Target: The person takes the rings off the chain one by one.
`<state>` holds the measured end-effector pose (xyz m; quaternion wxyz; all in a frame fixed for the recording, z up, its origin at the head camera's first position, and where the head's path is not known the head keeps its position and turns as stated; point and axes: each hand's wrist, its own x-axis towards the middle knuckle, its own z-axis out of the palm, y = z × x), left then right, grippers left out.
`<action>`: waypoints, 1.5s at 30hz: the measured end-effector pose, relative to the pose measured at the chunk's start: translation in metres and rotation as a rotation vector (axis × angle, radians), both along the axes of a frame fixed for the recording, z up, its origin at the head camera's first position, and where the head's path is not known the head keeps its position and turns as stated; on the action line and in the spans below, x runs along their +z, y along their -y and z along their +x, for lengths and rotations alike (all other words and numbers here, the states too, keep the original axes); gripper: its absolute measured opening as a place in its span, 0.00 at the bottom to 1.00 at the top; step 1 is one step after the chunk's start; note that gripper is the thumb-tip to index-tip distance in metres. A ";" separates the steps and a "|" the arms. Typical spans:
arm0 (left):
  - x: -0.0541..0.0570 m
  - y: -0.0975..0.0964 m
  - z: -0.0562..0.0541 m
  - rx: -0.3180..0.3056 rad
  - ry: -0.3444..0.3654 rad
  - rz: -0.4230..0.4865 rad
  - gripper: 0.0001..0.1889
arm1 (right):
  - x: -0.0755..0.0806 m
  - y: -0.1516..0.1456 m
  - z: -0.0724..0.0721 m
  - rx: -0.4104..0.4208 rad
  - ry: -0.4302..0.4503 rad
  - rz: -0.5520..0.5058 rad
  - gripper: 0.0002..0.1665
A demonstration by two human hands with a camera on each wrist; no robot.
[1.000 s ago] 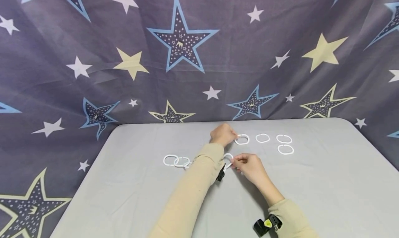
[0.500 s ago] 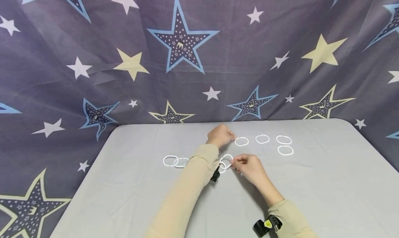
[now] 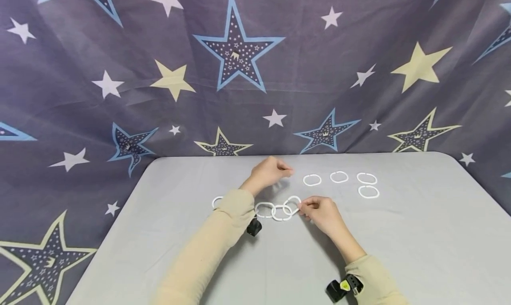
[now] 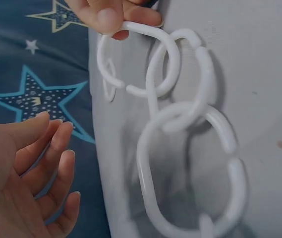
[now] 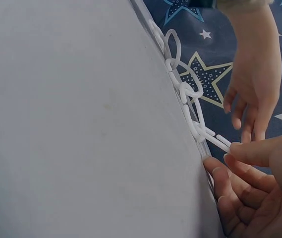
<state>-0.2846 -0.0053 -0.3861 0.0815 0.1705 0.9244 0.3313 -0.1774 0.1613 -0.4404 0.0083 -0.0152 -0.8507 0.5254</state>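
My right hand (image 3: 321,211) pinches the end link (image 4: 175,62) of a white plastic chain between thumb and fingers. That link is tilted up and passes through a second link (image 4: 206,79), which loops through a third link (image 4: 143,163). The chain runs left over the table, part of it hidden behind the left forearm in the head view. Each link is an oval with a small gap. My left hand (image 3: 269,171) hovers above the chain with fingers loosely bent, holding nothing. Just right of it lies a loose white link (image 3: 312,175).
More loose links lie at the back right: a single link (image 3: 339,172) and two close together, the front link (image 3: 379,192) among them. A grey covered table (image 3: 419,251) bears everything. Star-patterned cloth (image 3: 279,92) hangs right behind its far edge. Black wrist cameras sit on both sleeves.
My left hand has drawn back leftward from the nearest loose link, which stays on the table. More of the chain shows now. The right hand has kept its pinch in place.
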 end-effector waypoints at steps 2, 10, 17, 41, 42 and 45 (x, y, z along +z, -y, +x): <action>0.000 0.007 0.005 -0.005 0.006 0.009 0.10 | 0.000 0.000 0.000 0.003 0.001 -0.001 0.07; -0.002 0.022 0.026 -0.037 0.010 -0.054 0.08 | 0.000 -0.002 0.001 0.006 0.007 0.003 0.08; -0.007 0.034 0.037 -0.064 0.026 -0.119 0.05 | 0.002 -0.001 0.001 0.018 0.017 -0.005 0.09; -0.029 0.032 0.057 -0.077 -0.016 -0.190 0.05 | 0.002 -0.004 -0.001 0.041 0.009 -0.023 0.10; -0.030 0.032 0.057 -0.076 -0.011 -0.182 0.05 | 0.001 -0.005 0.000 0.043 0.007 -0.022 0.10; -0.030 0.032 0.058 -0.069 0.005 -0.162 0.04 | 0.001 -0.006 0.001 0.045 -0.001 -0.023 0.09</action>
